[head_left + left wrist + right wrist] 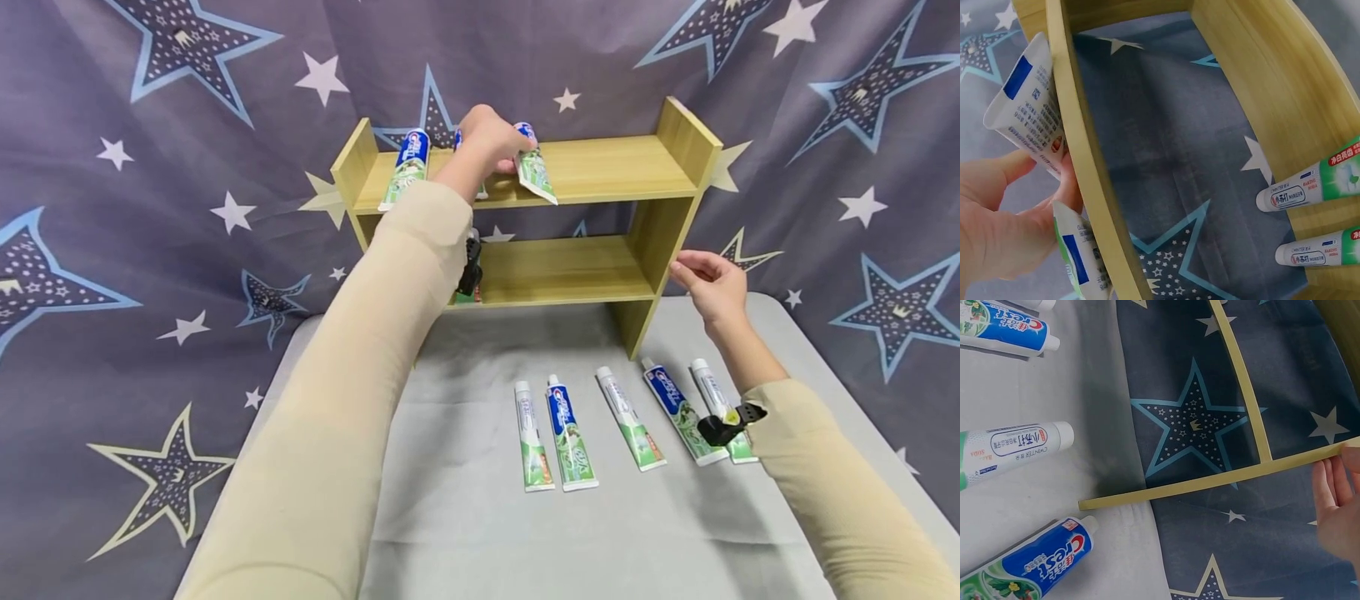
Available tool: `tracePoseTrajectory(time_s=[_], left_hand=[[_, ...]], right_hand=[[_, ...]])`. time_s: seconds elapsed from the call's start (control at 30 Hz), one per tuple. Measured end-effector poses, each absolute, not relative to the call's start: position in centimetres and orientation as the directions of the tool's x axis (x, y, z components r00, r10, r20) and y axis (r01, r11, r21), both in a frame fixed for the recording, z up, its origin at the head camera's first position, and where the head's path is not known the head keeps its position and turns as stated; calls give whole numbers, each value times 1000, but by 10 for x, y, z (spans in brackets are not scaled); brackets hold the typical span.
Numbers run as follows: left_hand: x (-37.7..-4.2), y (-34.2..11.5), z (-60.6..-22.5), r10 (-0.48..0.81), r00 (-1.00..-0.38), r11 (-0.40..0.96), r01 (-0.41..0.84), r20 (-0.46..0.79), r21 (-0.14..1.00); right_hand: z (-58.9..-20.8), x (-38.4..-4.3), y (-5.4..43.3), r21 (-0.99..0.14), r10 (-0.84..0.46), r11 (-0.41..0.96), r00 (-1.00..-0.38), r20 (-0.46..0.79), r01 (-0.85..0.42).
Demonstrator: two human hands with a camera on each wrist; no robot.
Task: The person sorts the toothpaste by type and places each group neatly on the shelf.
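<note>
At the top board of a small wooden shelf (600, 167), my left hand (491, 137) pinches a blue, white and green toothpaste tube (536, 171) between thumb and fingers. The tube's crimped end points toward me over the board's front edge. Another such tube (1079, 253) lies beside the hand, largely hidden by it in the head view. Farther left on the same board rests a Crest toothpaste tube (408, 167). My right hand (712, 287) holds the front edge of the shelf's right side panel (1210, 481), its fingers along the outer face.
Two white and green toothpaste tubes (1294, 195) lie on the middle board, mostly behind my left arm in the head view. Several more tubes, such as a Crest tube (572, 437) and a white and green one (630, 421), lie on the grey-covered table (465, 533). Star-patterned cloth (247, 208) hangs behind.
</note>
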State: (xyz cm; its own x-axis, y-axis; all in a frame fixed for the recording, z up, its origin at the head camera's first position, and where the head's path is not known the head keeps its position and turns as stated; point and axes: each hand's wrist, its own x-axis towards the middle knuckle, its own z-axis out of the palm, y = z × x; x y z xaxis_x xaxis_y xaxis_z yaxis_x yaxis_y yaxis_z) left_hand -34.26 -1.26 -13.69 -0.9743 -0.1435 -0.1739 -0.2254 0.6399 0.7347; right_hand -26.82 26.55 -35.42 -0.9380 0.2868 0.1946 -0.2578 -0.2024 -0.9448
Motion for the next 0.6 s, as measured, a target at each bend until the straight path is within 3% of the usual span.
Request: tracePoseTrajectory(time_s=[0.13,0.3,0.6], left_hand=[[-342,-12,-139,-128,-985,739,-172,-114,651],[-341,-12,-141,-120,-989,760,-151,-92,632],[-341,-7,-150,-113,-990,872,-61,78,485]], right_hand=[[-356,-268,266,-950,290,-178,-936,198,-256],[-353,-267,266,-952,287,-177,-938,192,-249],[-355,-268,265,-951,292,-187,-938,185,-246]])
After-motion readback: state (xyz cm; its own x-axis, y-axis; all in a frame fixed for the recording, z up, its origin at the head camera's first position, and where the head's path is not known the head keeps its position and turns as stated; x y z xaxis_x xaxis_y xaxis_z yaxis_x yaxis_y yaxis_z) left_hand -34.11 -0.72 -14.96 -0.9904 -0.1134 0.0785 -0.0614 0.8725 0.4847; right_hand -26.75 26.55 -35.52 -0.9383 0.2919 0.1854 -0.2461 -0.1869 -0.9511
